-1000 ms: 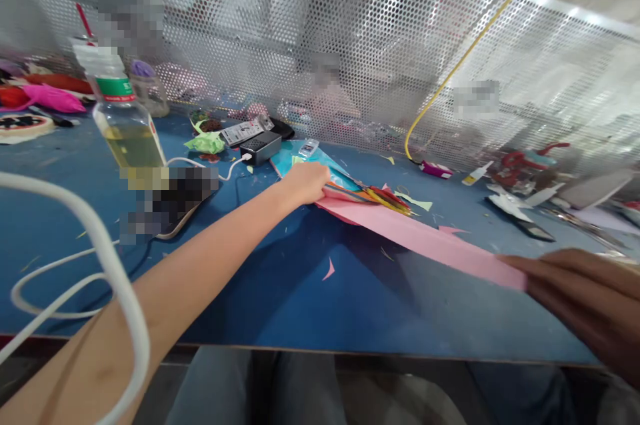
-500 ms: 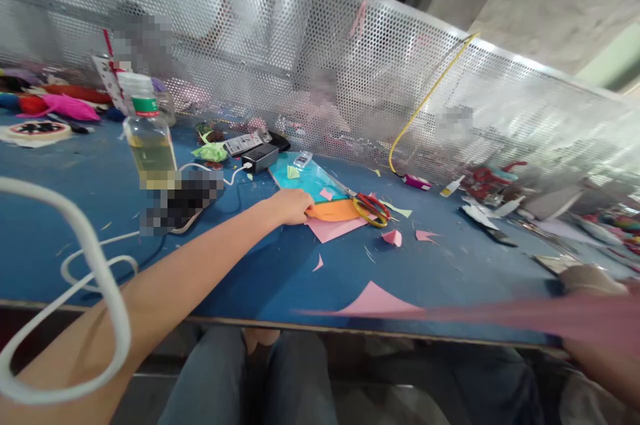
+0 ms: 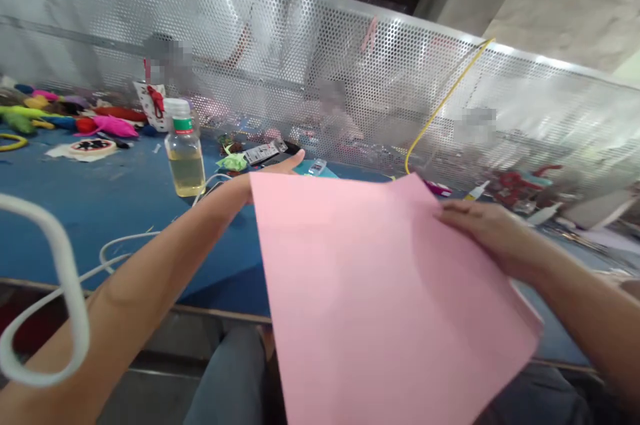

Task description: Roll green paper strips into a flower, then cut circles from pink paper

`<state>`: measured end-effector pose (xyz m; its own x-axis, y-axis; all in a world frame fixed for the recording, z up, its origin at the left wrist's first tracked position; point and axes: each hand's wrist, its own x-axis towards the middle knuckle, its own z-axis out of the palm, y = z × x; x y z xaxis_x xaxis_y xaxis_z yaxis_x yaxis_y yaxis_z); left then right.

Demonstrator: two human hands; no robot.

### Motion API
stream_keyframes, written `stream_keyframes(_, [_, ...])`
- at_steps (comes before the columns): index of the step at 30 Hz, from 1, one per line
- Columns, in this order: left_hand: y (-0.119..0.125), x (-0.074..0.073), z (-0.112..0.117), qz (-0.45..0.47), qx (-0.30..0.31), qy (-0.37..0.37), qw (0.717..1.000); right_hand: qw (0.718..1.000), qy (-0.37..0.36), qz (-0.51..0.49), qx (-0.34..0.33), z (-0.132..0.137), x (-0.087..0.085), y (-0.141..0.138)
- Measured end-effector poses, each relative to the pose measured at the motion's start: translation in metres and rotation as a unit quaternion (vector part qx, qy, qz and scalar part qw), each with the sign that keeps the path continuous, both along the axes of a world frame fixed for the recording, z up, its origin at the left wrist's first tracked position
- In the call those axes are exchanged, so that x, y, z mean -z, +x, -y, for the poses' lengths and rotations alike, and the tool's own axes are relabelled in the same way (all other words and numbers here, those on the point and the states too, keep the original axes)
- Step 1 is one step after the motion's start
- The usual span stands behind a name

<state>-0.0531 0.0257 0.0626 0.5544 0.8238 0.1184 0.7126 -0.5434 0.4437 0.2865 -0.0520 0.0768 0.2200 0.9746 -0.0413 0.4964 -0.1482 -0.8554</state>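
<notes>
A large sheet of pink paper is held up in front of me, slightly bent at its right side. My right hand is closed on the sheet's upper right edge, fingers pinching it. My left hand is behind the sheet's upper left corner with its thumb stretched out; the other fingers are hidden by the paper. Just beyond the left hand, part of a blue sheet shows with a small clear item on it. Whatever lies on the table behind the pink sheet is covered.
A bottle of yellowish liquid stands left of the sheet, near a white cable. Green crumpled paper lies behind. Colourful craft pieces sit at the far left. A perforated metal screen borders the table's back. A glue bottle lies right.
My right hand has brought the pink sheet from the right to the middle, over the orange paper and scissors. My left hand has lifted off the papers, thumb out. The view has shifted left.
</notes>
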Motion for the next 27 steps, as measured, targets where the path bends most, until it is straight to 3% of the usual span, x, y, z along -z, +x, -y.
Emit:
stream_keyframes(4, [-0.018,-0.005,-0.016,-0.006,-0.031,-0.056,0.998,0.998,-0.052,-0.005,-0.037,-0.004,0.066,-0.010])
stream_keyframes(8, [-0.007,0.013,-0.033,-0.040,-0.085,0.014,0.995,0.995,-0.047,0.058,-0.063,-0.006,0.101,-0.006])
stream_keyframes(10, [0.007,0.027,-0.036,-0.073,-0.070,0.049,0.994,0.990,-0.024,0.122,-0.062,-0.009,0.104,-0.002])
stream_keyframes(14, [0.036,0.054,-0.036,-0.156,0.026,0.078,0.984,0.958,0.065,0.277,-0.041,-0.021,0.094,-0.001])
stream_keyframes(16, [0.047,0.063,-0.039,-0.190,0.063,0.083,0.976,0.936,0.100,0.328,-0.078,-0.030,0.091,-0.011])
stream_keyframes(21, [0.059,0.070,-0.048,-0.259,0.093,0.100,0.956,0.888,0.119,0.385,-0.223,-0.061,0.100,-0.045])
stream_keyframes(27, [0.065,0.078,-0.052,-0.290,0.079,0.118,0.946,0.870,0.117,0.410,-0.249,-0.104,0.110,-0.053])
